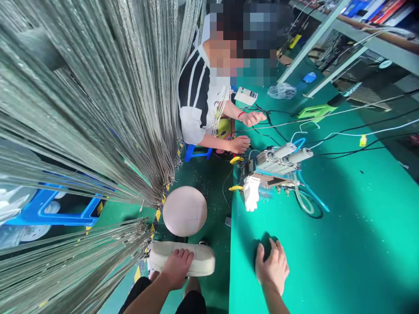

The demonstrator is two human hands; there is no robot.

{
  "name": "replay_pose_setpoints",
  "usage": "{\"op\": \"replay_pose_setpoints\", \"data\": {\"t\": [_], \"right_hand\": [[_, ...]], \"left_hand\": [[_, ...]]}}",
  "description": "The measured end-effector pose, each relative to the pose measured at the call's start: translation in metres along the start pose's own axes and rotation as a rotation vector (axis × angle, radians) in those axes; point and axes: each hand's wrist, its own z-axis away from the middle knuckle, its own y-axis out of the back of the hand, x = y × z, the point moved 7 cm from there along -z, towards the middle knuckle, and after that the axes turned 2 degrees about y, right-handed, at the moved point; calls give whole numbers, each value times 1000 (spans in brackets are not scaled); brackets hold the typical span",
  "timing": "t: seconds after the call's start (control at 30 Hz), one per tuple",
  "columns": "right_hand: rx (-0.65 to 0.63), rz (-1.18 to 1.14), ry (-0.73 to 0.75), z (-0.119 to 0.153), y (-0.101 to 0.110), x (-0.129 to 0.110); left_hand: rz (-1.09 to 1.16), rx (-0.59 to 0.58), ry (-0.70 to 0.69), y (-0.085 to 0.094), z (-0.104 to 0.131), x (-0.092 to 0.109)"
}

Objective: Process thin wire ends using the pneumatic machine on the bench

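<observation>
My left hand [178, 267] is wrapped over a padded, off-white chair backrest [203, 260]. Just beyond it is the chair's round, pale seat [185, 211]. On the right, my right hand [272, 266] rests on or just above the green tabletop [314, 261], fingers apart and slightly curled, holding nothing. Farther up the table stands a small machine [270, 163] with metal cylinders, blue tubes and yellow handles. A white glove [251, 193] hangs on its near side.
A seated co-worker [199, 87] has both hands near the machine. Long bundles of grey cables [131, 87] hang on the left beside a blue stool [68, 209]. A green-handled tool [316, 111], loose wires and a metal rack [369, 35] are at the upper right.
</observation>
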Motion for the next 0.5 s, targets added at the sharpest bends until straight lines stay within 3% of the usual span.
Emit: {"op": "replay_pose_setpoints", "data": {"t": [0.23,0.5], "right_hand": [[-8,40,25,-2,-3,5],[22,73,35,-7,-8,13]], "left_hand": [[84,-11,2,-12,-4,-9],[70,24,62,-41,-34,-21]]}}
